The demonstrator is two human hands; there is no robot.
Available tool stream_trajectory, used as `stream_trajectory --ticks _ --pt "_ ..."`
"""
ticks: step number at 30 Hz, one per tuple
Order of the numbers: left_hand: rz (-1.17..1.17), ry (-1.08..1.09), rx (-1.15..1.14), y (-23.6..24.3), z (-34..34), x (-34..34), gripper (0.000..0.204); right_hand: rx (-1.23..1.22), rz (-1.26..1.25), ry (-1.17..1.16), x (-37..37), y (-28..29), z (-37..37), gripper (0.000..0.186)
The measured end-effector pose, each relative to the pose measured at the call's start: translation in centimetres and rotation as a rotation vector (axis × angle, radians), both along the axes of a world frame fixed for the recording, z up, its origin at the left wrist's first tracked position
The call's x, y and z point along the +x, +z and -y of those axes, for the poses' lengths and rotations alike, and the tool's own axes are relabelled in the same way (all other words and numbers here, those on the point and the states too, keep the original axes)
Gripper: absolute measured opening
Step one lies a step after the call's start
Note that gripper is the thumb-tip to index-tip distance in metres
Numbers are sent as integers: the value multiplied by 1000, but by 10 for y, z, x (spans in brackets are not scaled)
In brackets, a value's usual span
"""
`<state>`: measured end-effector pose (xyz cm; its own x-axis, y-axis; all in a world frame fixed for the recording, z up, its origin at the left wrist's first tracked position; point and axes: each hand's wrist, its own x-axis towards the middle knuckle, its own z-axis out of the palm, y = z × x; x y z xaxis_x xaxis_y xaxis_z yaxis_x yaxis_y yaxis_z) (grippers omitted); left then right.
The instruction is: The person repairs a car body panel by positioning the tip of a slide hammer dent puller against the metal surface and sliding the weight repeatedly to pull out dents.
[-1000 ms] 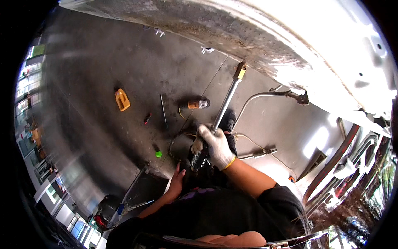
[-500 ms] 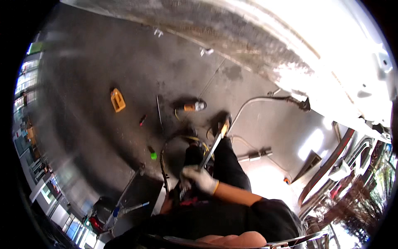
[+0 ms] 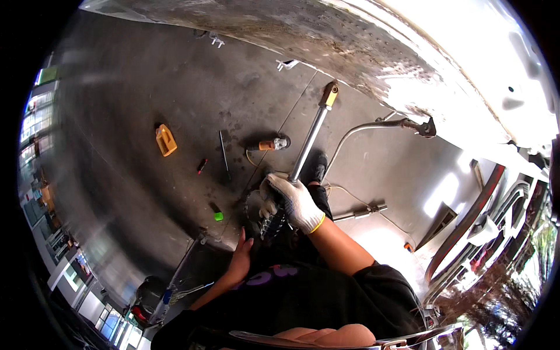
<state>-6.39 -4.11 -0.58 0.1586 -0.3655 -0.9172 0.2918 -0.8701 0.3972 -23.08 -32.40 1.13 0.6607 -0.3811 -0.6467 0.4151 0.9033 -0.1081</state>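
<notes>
My right hand (image 3: 297, 207), in a white knit glove with a yellow cuff, wraps around the lower part of a long silver metal rod (image 3: 311, 137). The rod slants up and away, ending in a yellow head (image 3: 331, 96) with a hole through its brown tip. In view, this tip lies next to the lower edge of a worn, whitish panel (image 3: 361, 58). Below the glove is a dark assembly with what looks like a chain (image 3: 268, 224); its details are hard to make out. My left hand (image 3: 240, 256) is bare, fingers apart and holding nothing, beside that assembly.
On the concrete floor lie an orange-and-silver power tool (image 3: 273, 143), a yellow plastic piece (image 3: 165, 140), a thin dark bar (image 3: 224, 153), a red tool (image 3: 202, 166) and a green-ended item (image 3: 218, 216). A thick hose (image 3: 356, 129) curves at right, near a metal bar (image 3: 364, 213).
My right hand has moved forward, swinging the rod's yellow head from near my foot up toward the panel edge. My left hand now shows bare and apart from the tool.
</notes>
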Motion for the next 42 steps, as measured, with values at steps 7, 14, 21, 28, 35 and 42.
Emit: stream_trajectory --ticks 7,14,21,28,35,42 --pt "-129 105 -28 -6 15 -2 72 -6 -14 -23 -5 -1 9 33" --pt "-28 -15 -40 -17 -1 6 72 -58 -15 25 -5 4 15 35" --pt "-56 35 4 -11 15 -1 82 -67 -24 42 -6 -2 16 37" --pt "-179 224 138 17 51 0 76 -105 6 30 -1 0 18 36" --pt "-102 223 88 13 37 5 76 -228 -3 -106 3 -8 -11 20" --pt "-92 178 -50 -36 -8 23 75 -64 -195 -180 -13 6 97 46"
